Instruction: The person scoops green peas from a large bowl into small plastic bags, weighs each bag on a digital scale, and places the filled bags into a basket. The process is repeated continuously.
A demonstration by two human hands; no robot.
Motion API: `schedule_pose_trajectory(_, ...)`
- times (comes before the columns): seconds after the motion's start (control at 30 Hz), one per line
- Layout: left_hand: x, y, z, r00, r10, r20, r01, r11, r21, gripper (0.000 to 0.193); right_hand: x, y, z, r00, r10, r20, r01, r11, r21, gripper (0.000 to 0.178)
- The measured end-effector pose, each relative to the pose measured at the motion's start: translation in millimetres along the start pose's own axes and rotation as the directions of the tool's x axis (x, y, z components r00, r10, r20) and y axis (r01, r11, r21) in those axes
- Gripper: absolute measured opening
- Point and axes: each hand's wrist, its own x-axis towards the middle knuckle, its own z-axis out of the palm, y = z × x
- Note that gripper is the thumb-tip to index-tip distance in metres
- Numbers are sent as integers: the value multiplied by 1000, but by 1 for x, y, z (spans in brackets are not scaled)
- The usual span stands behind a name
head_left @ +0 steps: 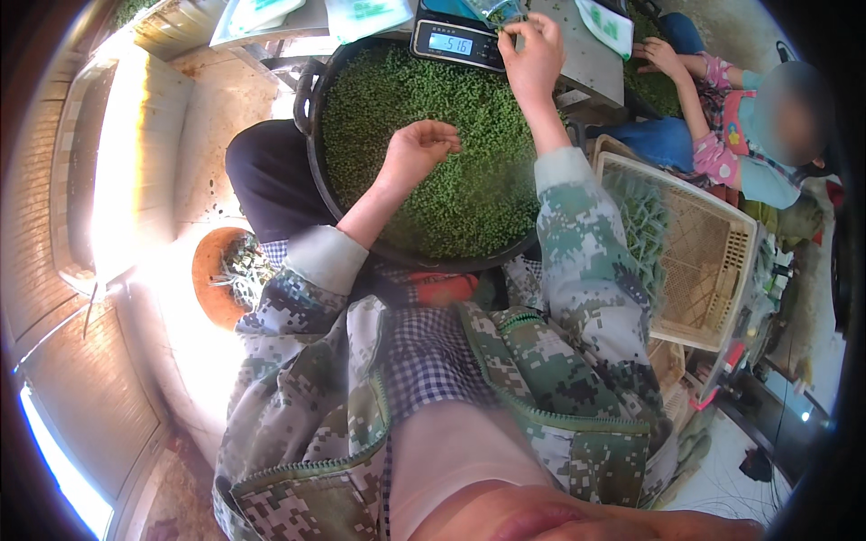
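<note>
A large black tub (pixel 316 167) full of small round green berries (pixel 469 203) stands between my knees. Over the berries hangs my left hand (pixel 417 153), its fingers curled together; whatever they may hold is hidden. My right hand (pixel 535 56) is raised at the tub's far edge, thumb and fingers pinched beside a digital scale (pixel 458 43) with a lit display. On the scale lies a clear plastic bag or box (pixel 492 11), partly cut off by the picture's edge. Green bits show near the right fingertips, too small to make out.
Printed plastic bags (pixel 365 16) lie on the metal table (pixel 591 68) beyond the tub. At right, a co-worker's hand (pixel 663 59) reaches into more greens. A beige crate (pixel 708 261) stands by my right arm, an orange bucket (pixel 209 279) with scraps at left.
</note>
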Motion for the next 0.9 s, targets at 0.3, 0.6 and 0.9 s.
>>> schedule_pose_trajectory(0.3,-1,7,-1,997,11,-80,-14,999,-39,21,23,-16,-10,958,-260,119,278,944,-178,17)
schedule_pose_trajectory(0.6,7,7,9,971,169,-171,-166,986,35,20,-95,-66,-67,556,170,813,-790,412,454,26)
schedule_pose_trajectory(0.9,4,7,8,956,256,-142,-207,935,289,20,-78,-79,-82,771,64,634,-302,913,274,10)
